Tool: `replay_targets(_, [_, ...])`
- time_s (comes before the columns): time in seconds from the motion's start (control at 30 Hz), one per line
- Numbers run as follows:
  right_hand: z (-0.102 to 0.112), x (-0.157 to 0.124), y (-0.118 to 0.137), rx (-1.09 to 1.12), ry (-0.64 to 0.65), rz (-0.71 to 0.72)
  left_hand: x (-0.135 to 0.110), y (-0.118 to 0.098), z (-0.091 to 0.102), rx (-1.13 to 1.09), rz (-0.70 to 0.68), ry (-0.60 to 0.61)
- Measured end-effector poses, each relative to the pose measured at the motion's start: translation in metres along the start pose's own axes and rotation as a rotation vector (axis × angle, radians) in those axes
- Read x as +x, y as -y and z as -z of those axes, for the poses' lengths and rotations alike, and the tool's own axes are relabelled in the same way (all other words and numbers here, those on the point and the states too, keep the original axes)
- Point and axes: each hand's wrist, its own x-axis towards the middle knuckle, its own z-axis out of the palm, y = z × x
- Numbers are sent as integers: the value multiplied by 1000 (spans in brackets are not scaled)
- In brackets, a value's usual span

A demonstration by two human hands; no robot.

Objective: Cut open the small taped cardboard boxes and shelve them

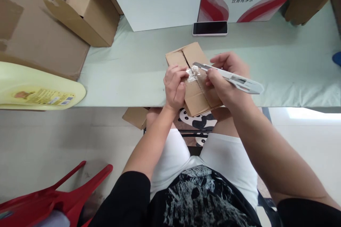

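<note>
A small brown cardboard box (pixel 192 95) lies at the table's front edge, with a dark slit along its top seam. Crumpled clear tape (pixel 192 73) crosses that seam. My left hand (pixel 176 87) is closed against the box's left side, its curled fingertips touching the tape. In my right hand (pixel 230 76) is a white utility knife (pixel 242 82), gripped between thumb and fingers. Its bare blade points left, the tip right over the tape; whether it touches cannot be told. Some of my right fingers are hidden behind the knife, above the box's right side.
Behind the box a phone (pixel 210 28) lies by a white and red carton (pixel 239 10). Brown cardboard boxes (pixel 98 14) and a pale yellow bottle (pixel 39 87) stand at left. A red plastic chair (pixel 69 198) is on the floor at lower left.
</note>
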Motion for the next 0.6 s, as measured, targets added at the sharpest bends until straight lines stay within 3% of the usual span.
replay_targets(0.4, [-9,-7,8,-267,51,209,0,2,-2,-82,-21,-22])
replay_targets(0.6, [-10,-5,7,-302,63,205,1,1,-2,-32,-52,-43])
